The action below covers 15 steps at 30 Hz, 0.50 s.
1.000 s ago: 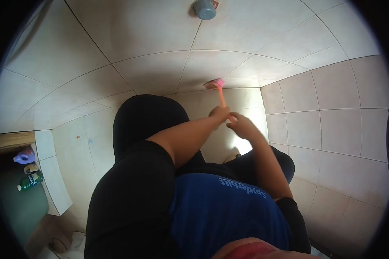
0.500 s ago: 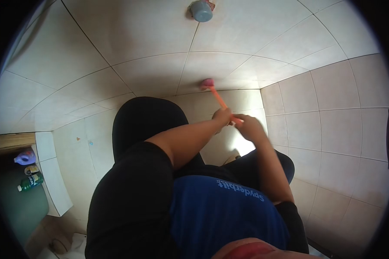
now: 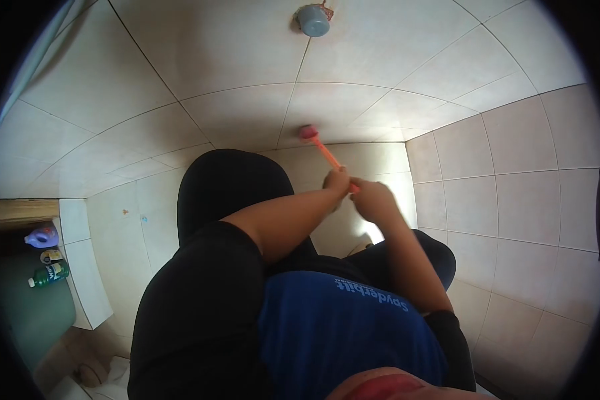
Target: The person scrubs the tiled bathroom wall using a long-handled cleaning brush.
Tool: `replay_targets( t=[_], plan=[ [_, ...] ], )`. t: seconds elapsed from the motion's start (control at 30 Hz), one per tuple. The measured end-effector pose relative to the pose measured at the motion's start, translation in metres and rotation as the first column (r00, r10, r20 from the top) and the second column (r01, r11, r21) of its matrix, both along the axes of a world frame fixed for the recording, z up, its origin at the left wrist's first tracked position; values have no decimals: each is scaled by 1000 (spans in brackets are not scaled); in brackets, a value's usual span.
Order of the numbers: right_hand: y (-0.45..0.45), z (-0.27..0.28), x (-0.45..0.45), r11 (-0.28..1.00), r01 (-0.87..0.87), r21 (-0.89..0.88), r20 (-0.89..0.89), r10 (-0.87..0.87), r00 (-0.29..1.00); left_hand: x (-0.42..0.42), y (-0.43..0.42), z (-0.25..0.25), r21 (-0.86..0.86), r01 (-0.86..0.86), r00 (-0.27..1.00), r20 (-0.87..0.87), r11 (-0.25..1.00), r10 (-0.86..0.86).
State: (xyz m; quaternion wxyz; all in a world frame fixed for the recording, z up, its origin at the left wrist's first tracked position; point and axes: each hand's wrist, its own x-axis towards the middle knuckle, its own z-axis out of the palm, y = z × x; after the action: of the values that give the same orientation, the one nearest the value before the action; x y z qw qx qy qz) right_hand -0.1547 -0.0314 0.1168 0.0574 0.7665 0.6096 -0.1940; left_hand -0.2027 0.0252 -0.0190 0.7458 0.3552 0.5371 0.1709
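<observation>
An orange long-handled brush reaches away from me, its reddish-pink head against the lower part of the tiled wall, near where it meets the floor. The head is slightly blurred, and I cannot make out its bristles. My left hand is closed around the middle of the handle. Close behind it, my right hand is wrapped about the handle's near end. My bent knees stand on both sides of the arms.
A grey round pipe cap juts from the wall ahead. Another tiled wall rises on the right. At left, a purple jug and a green bottle stand beside a white tiled ledge.
The brush head has shifted a little left and slightly down along the wall. Both hands have moved slightly left with the handle.
</observation>
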Motion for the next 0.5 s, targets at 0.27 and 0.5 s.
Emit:
replay_targets(
  t=[0.27, 0.5],
  plan=[
    [-12, 103, 37, 982, 154, -110, -458, -188, 869, -12, -20, 92, 37, -14, 942, 335, 999, 1],
    [17, -2, -2, 992, 56, -115, -374, -95, 923, -11, 3, 18, -46, -257, 964, -82, 965, 253]
  ],
)
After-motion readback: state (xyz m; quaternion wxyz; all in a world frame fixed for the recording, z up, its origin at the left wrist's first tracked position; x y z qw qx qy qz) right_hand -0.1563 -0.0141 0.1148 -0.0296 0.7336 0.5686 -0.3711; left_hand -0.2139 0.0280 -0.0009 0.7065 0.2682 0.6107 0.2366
